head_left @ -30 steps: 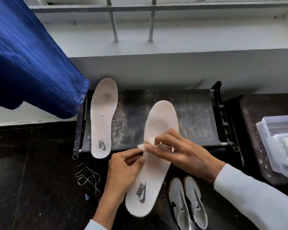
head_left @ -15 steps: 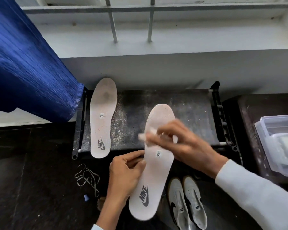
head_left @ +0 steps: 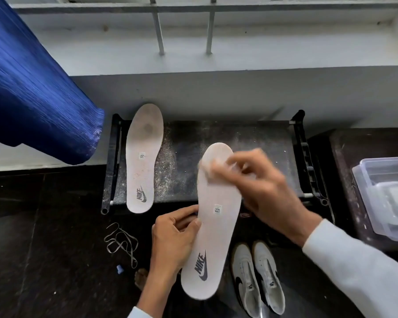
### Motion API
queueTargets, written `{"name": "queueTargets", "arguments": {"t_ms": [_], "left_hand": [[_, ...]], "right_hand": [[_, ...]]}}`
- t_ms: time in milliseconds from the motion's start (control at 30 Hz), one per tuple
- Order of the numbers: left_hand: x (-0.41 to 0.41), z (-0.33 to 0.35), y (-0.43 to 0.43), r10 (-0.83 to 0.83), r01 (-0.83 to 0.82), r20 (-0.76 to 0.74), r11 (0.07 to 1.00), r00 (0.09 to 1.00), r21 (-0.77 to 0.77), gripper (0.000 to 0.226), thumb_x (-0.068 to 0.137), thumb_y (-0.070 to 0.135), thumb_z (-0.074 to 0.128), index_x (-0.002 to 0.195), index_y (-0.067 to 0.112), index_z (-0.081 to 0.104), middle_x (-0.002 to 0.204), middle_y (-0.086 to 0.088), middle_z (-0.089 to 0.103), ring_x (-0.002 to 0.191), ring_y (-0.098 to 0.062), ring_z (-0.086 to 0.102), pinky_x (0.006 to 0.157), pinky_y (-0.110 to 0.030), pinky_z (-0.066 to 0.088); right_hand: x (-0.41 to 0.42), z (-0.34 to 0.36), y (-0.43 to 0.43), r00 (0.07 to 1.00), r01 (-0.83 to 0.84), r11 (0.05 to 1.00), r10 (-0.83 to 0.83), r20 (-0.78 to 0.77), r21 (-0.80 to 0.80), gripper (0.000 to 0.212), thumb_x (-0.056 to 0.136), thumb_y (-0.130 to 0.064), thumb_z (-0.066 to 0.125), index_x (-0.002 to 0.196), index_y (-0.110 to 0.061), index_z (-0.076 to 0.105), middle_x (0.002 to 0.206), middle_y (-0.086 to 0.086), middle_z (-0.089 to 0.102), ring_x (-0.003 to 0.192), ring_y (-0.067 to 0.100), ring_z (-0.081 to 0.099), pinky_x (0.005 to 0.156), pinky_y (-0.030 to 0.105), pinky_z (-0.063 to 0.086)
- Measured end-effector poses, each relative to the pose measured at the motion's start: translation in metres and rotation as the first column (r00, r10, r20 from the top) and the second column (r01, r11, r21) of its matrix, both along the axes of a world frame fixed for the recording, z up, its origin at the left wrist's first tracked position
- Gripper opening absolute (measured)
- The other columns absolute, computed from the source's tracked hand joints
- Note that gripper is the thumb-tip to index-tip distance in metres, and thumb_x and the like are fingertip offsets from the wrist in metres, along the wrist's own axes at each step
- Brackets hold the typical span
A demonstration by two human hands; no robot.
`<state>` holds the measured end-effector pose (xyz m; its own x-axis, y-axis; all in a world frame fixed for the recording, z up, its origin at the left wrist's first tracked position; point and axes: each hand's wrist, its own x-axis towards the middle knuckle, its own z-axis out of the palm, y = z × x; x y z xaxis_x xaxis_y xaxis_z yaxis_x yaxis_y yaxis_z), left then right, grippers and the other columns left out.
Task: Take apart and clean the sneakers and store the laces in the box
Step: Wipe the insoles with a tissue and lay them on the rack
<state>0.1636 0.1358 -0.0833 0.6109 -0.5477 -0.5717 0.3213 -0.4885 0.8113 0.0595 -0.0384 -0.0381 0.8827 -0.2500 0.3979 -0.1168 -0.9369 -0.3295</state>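
Two hands on one insole (head_left: 216, 237): left hand (head_left: 172, 239) pinches its edge midway. Beyond that grip, toward the toe, I see right hand (head_left: 269, 193) curled on a blurred white wipe (head_left: 212, 166).

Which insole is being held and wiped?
The right-side insole: the left hand grips it, the right hand rubs it with a wipe; the other insole lies untouched on the rack.

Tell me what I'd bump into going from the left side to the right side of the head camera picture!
Blue curtain → loose insole → left hand → held insole → right hand, its fingers pinching a blurry white wipe → clear plastic box.
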Motion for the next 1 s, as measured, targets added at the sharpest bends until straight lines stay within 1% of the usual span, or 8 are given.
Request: {"name": "queueTargets", "arguments": {"t_ms": [67,133,300,433,533,667,833,1000], "left_hand": [[0.0,0.002,-0.001,-0.006,0.006,0.019,1.0,1.0,-0.002,0.034,0.082,-0.004,0.071,0.093,0.027,0.076,0.082,0.003,0.079,0.082,-0.012,0.075,0.077,-0.027,0.058],[-0.001,0.002,-0.001,-0.023,0.023,0.02,1.0,1.0,0.005,0.035,0.083,-0.004,0.071,0.092,0.029,0.076,0.084,0.004,0.079,0.084,-0.012,0.075,0.08,-0.031,0.058],[-0.004,0.0,0.002,-0.031,0.03,0.019,0.998,0.999,0.048,0.028,0.083,-0.001,0.072,0.1,0.021,0.077,0.087,0.005,0.079,0.084,-0.01,0.075,0.084,-0.036,0.06],[-0.001,-0.002,0.001,0.004,-0.005,0.018,0.999,1.0,0.052,0.03,0.083,-0.002,0.07,0.098,0.023,0.077,0.085,0.002,0.079,0.083,-0.013,0.075,0.083,-0.039,0.06],[0.002,-0.003,-0.002,0.001,-0.002,0.029,0.999,1.0,0.046,0.029,0.082,-0.001,0.072,0.097,0.024,0.077,0.087,0.003,0.079,0.085,-0.012,0.075,0.085,-0.039,0.06],[0.003,-0.002,-0.002,-0.043,0.041,0.076,0.999,0.996,0.024,0.03,0.082,0.0,0.072,0.104,0.02,0.077,0.093,0.008,0.078,0.089,-0.006,0.074,0.086,-0.029,0.058],[0.003,-0.004,0.004,-0.062,0.061,0.023,0.997,0.998,0.046,0.029,0.083,-0.003,0.071,0.101,0.018,0.078,0.091,0.005,0.079,0.087,-0.009,0.075,0.083,-0.031,0.059],[0.008,-0.005,0.004,-0.041,0.04,0.016,0.997,0.999,0.06,0.033,0.083,-0.002,0.07,0.095,0.028,0.077,0.086,0.005,0.079,0.084,-0.01,0.075,0.082,-0.033,0.059]], "right_hand": [[-0.01,-0.017,0.013,0.96,-0.259,0.965,0.254,-0.116,-0.032,0.035,0.104,-0.009,0.038,0.128,-0.009,0.063,0.114,0.015,0.062,0.094,0.021,0.053,0.076,0.027,0.052],[-0.012,-0.042,0.0,0.939,-0.265,0.964,0.258,-0.228,0.0,0.04,0.099,0.0,0.037,0.13,-0.009,0.061,0.118,0.015,0.061,0.098,0.024,0.051,0.075,0.034,0.057],[0.004,-0.07,-0.062,0.967,0.076,0.997,-0.077,-0.241,-0.015,0.044,0.083,0.011,0.061,0.121,-0.01,0.067,0.108,0.014,0.065,0.089,0.029,0.051,0.072,0.04,0.056],[0.01,-0.04,-0.059,0.956,0.29,0.957,-0.289,-0.05,0.023,0.034,0.091,0.003,0.062,0.123,-0.006,0.067,0.108,0.016,0.066,0.088,0.031,0.054,0.075,0.04,0.054],[0.005,-0.021,-0.014,1.0,-0.027,0.998,0.027,0.005,0.051,0.034,0.096,-0.004,0.058,0.129,-0.008,0.063,0.113,0.015,0.064,0.094,0.028,0.053,0.083,0.033,0.05],[0.002,-0.051,-0.003,0.93,-0.319,0.947,0.306,-0.201,-0.034,0.04,0.1,-0.004,0.038,0.134,-0.012,0.057,0.119,0.011,0.06,0.097,0.026,0.054,0.073,0.035,0.058],[0.014,-0.074,-0.06,0.958,-0.052,0.997,0.035,-0.285,-0.053,0.059,0.083,0.011,0.048,0.133,-0.017,0.06,0.115,0.013,0.061,0.098,0.027,0.048,0.058,0.04,0.059],[0.018,-0.038,-0.06,0.98,0.195,0.981,-0.194,-0.037,0.024,0.046,0.09,0.007,0.061,0.132,-0.012,0.062,0.116,0.014,0.063,0.097,0.029,0.05,0.08,0.035,0.053]]}}
